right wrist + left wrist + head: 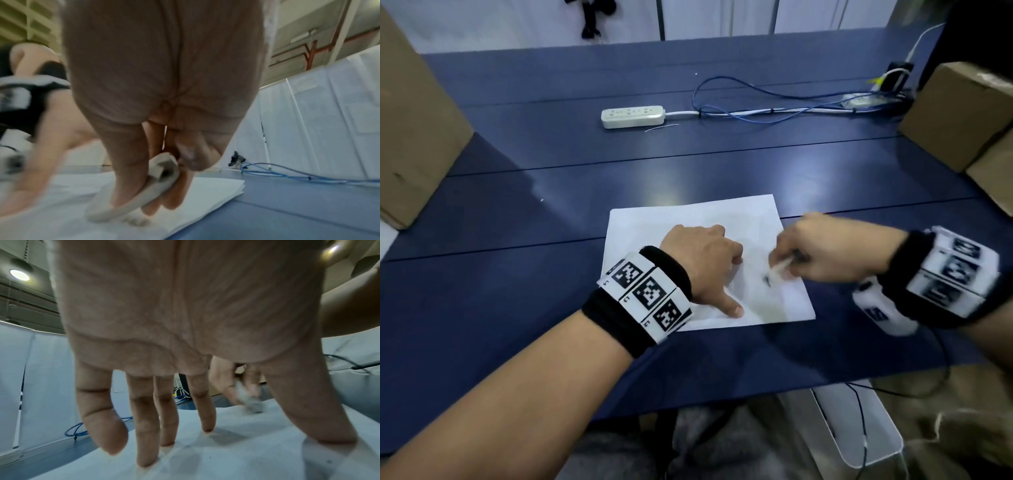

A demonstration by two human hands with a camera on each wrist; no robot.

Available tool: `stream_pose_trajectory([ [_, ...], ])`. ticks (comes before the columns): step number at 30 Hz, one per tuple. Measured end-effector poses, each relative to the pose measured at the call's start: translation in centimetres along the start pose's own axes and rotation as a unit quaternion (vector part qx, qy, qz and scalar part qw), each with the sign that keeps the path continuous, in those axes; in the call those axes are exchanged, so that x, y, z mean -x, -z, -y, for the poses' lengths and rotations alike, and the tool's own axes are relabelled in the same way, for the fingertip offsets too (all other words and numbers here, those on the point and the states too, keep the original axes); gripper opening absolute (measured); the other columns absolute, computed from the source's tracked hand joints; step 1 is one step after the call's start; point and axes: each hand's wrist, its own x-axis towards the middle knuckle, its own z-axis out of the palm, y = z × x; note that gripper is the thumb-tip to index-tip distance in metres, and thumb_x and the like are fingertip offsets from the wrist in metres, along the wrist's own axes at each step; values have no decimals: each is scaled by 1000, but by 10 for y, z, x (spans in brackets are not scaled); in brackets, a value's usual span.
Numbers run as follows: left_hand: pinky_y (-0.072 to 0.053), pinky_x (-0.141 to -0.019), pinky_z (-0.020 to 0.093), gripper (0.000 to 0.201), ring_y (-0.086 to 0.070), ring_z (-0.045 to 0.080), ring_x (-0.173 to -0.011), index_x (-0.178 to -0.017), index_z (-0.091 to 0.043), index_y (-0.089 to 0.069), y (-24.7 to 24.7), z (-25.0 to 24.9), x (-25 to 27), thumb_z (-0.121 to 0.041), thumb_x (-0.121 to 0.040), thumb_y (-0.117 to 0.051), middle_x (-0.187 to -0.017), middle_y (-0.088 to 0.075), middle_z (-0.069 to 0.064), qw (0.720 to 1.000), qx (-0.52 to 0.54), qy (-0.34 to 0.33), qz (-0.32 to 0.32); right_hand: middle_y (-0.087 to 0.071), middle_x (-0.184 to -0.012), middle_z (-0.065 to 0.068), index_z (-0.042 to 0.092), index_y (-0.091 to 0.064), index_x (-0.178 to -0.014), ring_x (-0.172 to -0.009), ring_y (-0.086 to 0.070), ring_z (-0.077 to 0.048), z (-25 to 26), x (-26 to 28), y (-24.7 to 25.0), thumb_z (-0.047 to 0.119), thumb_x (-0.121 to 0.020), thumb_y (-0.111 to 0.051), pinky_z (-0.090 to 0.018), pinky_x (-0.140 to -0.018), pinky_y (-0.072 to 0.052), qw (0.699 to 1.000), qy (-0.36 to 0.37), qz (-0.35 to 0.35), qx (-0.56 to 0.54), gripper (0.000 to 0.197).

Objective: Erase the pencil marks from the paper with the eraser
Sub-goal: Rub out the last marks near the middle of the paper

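Eraser [131, 201]: pinched by right hand [825, 250], rubbing marks [768, 281] at paper's [688, 212] 4 o'clock. Left hand [705, 260], fingers spread, pins sheet; advised: short strokes, firm hold-down.

Dark blue counter [551, 219] of long panels, white partition wall [517, 20] behind it, cardboard boxes [417, 130] at both ends, white power strip [632, 116], blue cable [756, 92], round ceiling lamp [19, 274] lit overhead

Left hand [702, 263] splayed, fingertips [147, 457] down; right hand [825, 251] in a pinching grip.
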Motion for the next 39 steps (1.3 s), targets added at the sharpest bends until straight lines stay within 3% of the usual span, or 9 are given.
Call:
stream_pose_trajectory([
  [4, -37, -78, 33, 81, -58, 19, -100, -130, -38, -50, -1, -1, 1, -79, -63, -66, -117, -50, -6, 1000, 9, 3, -3, -72, -96, 10, 33, -72, -108, -95, -62, -20, -19, -20, 6, 37, -85, -67, -38, -86, -53, 998, -48, -40, 17, 24],
  [9, -38, -81, 34, 83, -58, 19, -102, -131, -37, -50, -3, 1, 0, -80, -62, -66, -116, -50, -6, 1000, 11, 3, -4, -68, -100, 15, 31, -71, -110, -89, -59, -8, 8, 24, -11, 25, -85, -68, -22, -82, -45, 997, 65, 36, -11, 25],
  [16, -35, -75, 31, 80, -57, 18, -103, -131, -38, -49, -1, -1, 2, -78, -64, -66, -116, -49, -6, 1000, 10, 6, -1, -74, -96, 5, 28, -73, -104, -91, -60, -19, -14, -24, 7, 38, -85, -65, -40, -89, -52, 998, -50, -44, 20, 23],
  [22, -38, -76, 31, 82, -58, 18, -104, -130, -37, -50, -3, -1, 2, -79, -62, -66, -119, -50, -5, 1000, 4, 6, -4, -66, -95, 15, 31, -72, -110, -74, -49, 6, 8, 21, -14, 26, -84, -70, -9, -73, -35, 998, 49, 34, -30, 27],
  [27, -35, -75, 30, 78, -57, 18, -104, -128, -39, -51, 1, -3, 3, -77, -62, -68, -116, -50, -6, 1000, 11, 10, -3, -73, -91, 7, 30, -74, -101, -90, -59, -19, -5, -17, 2, 43, -85, -66, -37, -81, -53, 996, -56, -72, 23, 22],
  [29, -35, -75, 30, 78, -57, 18, -104, -127, -39, -52, 0, -3, 4, -77, -62, -69, -116, -50, -6, 1000, 13, 11, -6, -72, -91, 7, 30, -74, -100, -89, -60, -19, -7, -16, 0, 41, -85, -65, -36, -82, -53, 996, -53, -68, 38, 20],
  [32, -35, -75, 29, 80, -57, 17, -104, -129, -38, -52, -1, -1, 4, -77, -61, -69, -118, -51, -6, 1000, 17, 11, -11, -70, -95, 12, 31, -74, -104, -78, -50, -4, 4, 7, -9, 26, -83, -70, -12, -74, -41, 1000, 15, 10, 8, 23],
  [33, -36, -75, 29, 81, -57, 17, -105, -129, -37, -52, -2, -1, 4, -77, -61, -69, -119, -51, -6, 1000, 18, 10, -11, -69, -94, 13, 31, -74, -105, -77, -47, -2, 7, 11, -12, 23, -82, -71, -11, -71, -37, 999, 34, 32, 4, 25],
  [39, -36, -75, 30, 79, -57, 18, -104, -129, -38, -52, -1, -2, 5, -75, -63, -70, -120, -50, -5, 1000, 25, 10, -11, -73, -81, 9, 28, -76, -97, -84, -62, -16, -6, -13, 3, 43, -85, -66, -32, -80, -54, 997, -58, -46, -5, 22],
])
